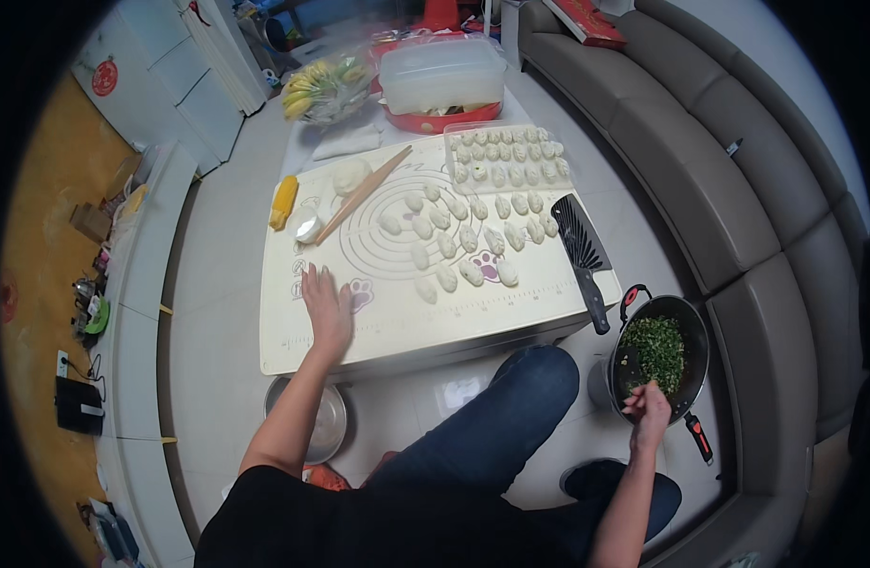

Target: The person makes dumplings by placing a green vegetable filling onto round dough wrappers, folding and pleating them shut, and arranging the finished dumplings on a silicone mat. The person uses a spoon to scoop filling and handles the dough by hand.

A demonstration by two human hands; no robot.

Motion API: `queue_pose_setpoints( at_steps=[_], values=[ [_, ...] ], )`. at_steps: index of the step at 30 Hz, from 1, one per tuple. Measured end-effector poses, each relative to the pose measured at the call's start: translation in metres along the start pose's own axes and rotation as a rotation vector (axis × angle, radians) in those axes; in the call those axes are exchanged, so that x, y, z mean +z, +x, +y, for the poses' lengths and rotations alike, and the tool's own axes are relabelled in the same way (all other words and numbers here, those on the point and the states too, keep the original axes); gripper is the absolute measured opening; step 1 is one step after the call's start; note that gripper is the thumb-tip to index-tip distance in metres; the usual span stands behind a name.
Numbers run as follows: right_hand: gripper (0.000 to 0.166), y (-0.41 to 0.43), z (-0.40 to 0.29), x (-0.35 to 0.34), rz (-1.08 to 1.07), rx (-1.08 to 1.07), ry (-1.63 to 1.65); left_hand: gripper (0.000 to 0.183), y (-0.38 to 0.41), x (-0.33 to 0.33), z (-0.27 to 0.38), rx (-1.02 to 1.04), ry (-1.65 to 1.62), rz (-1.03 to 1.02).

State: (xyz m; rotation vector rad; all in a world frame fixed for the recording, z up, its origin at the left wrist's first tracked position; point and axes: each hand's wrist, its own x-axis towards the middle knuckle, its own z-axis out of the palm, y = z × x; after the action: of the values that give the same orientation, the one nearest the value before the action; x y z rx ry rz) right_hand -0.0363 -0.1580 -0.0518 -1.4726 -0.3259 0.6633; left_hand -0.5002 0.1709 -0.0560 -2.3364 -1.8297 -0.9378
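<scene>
My left hand (327, 307) lies palm down on the cream silicone kneading mat (293, 341), fingers apart, holding nothing. On the right, my right hand (648, 412) is over the near side of a dark wok (699, 355) of finely chopped green filling (655, 351). Its fingers are curled; whether they grip anything is unclear. A dark flat piece (626, 366), perhaps a spatula blade, lies against the filling. Rows of filled dumplings (468, 238) sit on the mat. Beyond my left hand are a white bowl (305, 224), a wooden rolling pin (364, 194) and a lump of dough (351, 176).
A black cleaver (580, 241) lies at the mat's right edge, its handle overhanging. Behind stand a clear tray (506, 186) of dumplings and a plastic box (442, 71). A corn cob (284, 202) is at left. A metal basin (329, 426) sits below; a sofa (690, 163) flanks the right.
</scene>
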Motion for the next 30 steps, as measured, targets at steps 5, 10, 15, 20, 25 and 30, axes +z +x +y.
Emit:
queue_pose_setpoints(
  at_steps=[5,10,15,20,25,30],
  values=[
    [0.02,-0.028,-0.03,0.083,-0.11,-0.093,-0.102,0.057,0.007,-0.019,0.021,0.053,-0.028,-0.14],
    [0.025,-0.031,-0.035,0.198,-0.334,-0.402,-0.262,0.057,0.01,-0.023,0.012,0.06,-0.086,-0.178],
    [0.026,-0.063,-0.035,0.306,-0.428,-0.359,-0.218,0.052,0.011,-0.008,0.014,0.068,-0.157,-0.182],
    [0.044,-0.07,0.008,0.372,-0.552,-0.852,-0.498,0.046,0.007,-0.012,0.014,0.053,-0.215,-0.168],
    [0.043,-0.082,0.012,0.379,-0.454,-1.084,-0.786,0.043,0.003,-0.014,0.017,0.075,-0.235,-0.163],
    [0.033,-0.075,0.022,0.374,-0.359,-1.162,-0.589,0.043,0.01,-0.004,0.004,0.148,-0.103,-0.167]
  ],
)
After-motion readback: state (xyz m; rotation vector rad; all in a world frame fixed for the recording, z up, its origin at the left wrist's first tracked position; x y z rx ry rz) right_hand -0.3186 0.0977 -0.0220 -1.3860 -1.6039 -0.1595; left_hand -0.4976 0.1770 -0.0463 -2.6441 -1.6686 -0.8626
